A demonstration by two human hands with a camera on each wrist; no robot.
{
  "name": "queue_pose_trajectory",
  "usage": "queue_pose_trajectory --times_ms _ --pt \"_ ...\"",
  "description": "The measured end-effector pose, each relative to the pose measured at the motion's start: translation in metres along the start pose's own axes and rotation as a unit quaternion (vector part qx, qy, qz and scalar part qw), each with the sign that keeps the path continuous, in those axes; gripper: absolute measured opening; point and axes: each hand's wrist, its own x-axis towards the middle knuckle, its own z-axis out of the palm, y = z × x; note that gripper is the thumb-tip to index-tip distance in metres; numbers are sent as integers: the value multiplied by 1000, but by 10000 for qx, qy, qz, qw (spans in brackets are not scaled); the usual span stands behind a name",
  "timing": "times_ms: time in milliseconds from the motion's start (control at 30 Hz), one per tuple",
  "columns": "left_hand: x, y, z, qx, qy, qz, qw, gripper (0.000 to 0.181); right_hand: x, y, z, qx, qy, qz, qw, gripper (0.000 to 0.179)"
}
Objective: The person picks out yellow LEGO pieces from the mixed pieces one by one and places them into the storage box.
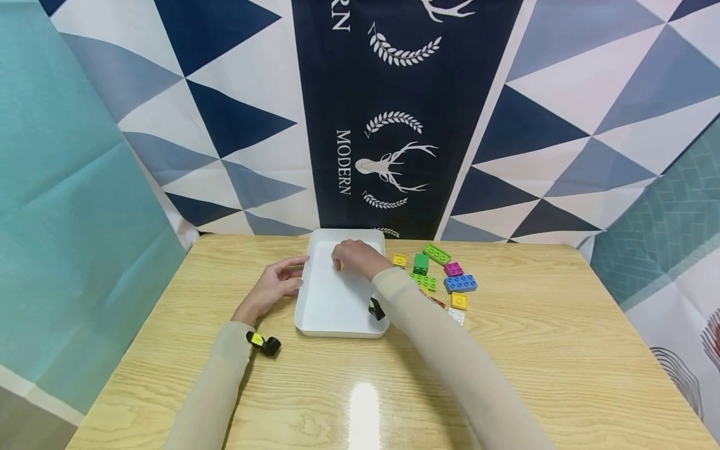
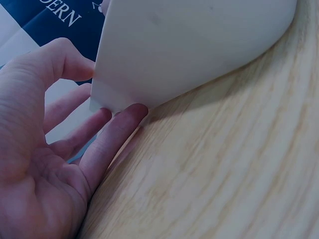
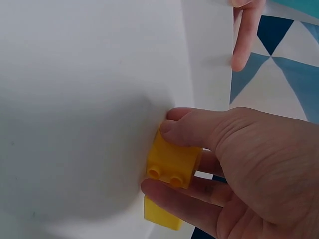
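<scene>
In the head view a white tray [image 1: 337, 312] lies on the table. My left hand [image 1: 275, 284] is at its left side, fingers spread, with the fingertips touching the outer wall [image 2: 199, 45]. Inside the tray, near the left wall, my right hand [image 1: 355, 255] pinches a yellow toy brick [image 3: 173, 162] between thumb and fingers. Two studs show on this brick in the right wrist view. Just below the fingers another yellow piece [image 3: 162, 214] shows, partly covered by them.
Right of the tray lie loose bricks: a blue brick [image 1: 460, 283], a magenta brick [image 1: 453, 269], a dark green brick [image 1: 420, 263], a lime plate [image 1: 437, 254], a yellow plate [image 1: 459, 301] and a white piece [image 1: 457, 315]. My right sleeve [image 1: 439, 337] passes beside them. A patterned curtain [image 1: 253, 94] hangs behind the table.
</scene>
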Motion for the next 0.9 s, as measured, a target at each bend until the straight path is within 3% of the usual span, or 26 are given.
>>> queue_pose_trajectory --times_ms 300,567,700,900 --pt "0 0 0 -23 -10 -19 10000 64 -4 -1 -6 -163 -217 71 9996 21" --pt "-1 2 0 -34 -8 8 10000 64 -67 -48 -48 -31 -139 167 9998 26" --pt "-1 2 0 -42 -16 -9 10000 63 -77 -54 -53 -135 -200 162 9996 30" --pt "-1 2 0 -35 -32 -6 10000 63 -77 -53 -59 -222 -247 192 9993 34"
